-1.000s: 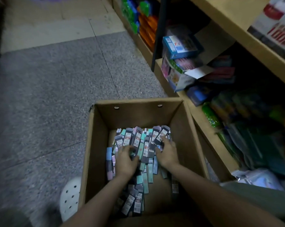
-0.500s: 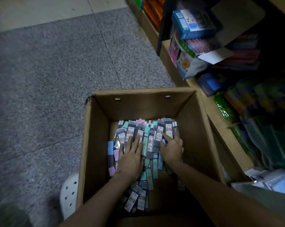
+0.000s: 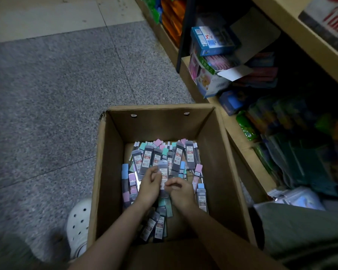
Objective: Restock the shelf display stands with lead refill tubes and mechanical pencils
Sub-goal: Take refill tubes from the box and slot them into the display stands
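An open cardboard box [image 3: 109, 172] stands on the floor, its bottom covered with several lead refill tubes [image 3: 176, 155] in grey, pink, blue and teal. Both my hands are inside it, close together. My left hand [image 3: 149, 185] and my right hand [image 3: 180, 190] hold one grey lead refill tube [image 3: 163, 173] between them, lifted a little above the pile. The left thumb and fingers pinch its upper part; the right fingers curl at its lower end.
Grey speckled floor [image 3: 57, 94] lies left of the box. A wooden shelf unit [image 3: 240, 133] on the right holds coloured boxes [image 3: 212, 41] and packets. A white perforated shoe [image 3: 78, 225] sits by the box's near left corner.
My hands, spread flat on the pile earlier, have come together and picked one grey tube out of it. The camera view shifted slightly.
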`<action>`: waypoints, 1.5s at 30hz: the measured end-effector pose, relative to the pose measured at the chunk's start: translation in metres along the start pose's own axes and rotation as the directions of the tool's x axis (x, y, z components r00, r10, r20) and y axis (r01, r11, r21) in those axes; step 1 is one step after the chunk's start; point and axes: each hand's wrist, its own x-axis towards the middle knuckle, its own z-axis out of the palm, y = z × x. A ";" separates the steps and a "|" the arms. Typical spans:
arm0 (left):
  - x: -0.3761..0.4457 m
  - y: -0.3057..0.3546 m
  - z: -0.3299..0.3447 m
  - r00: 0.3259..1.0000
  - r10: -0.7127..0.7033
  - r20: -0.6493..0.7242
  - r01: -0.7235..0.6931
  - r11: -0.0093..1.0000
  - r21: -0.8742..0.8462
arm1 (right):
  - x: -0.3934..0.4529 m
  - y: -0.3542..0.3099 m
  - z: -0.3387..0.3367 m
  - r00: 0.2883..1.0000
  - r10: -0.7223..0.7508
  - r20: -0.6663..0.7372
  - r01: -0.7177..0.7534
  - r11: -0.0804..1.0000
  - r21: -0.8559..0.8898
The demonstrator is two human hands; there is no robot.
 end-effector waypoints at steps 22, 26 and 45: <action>0.019 -0.023 -0.005 0.986 -0.122 -0.115 0.107 0.986 -0.130 | 0.049 0.001 -0.026 0.980 -0.098 -0.174 -0.056 0.704 -0.708; 0.012 -0.019 -0.004 0.991 -0.111 -0.078 0.100 0.987 -0.125 | 0.049 -0.001 -0.032 0.979 -0.106 -0.172 -0.030 0.767 -0.641; -0.048 0.240 0.000 0.692 0.396 0.604 -0.652 0.702 0.286 | -0.090 -0.200 -0.122 0.886 -0.461 -0.056 0.438 0.870 -0.226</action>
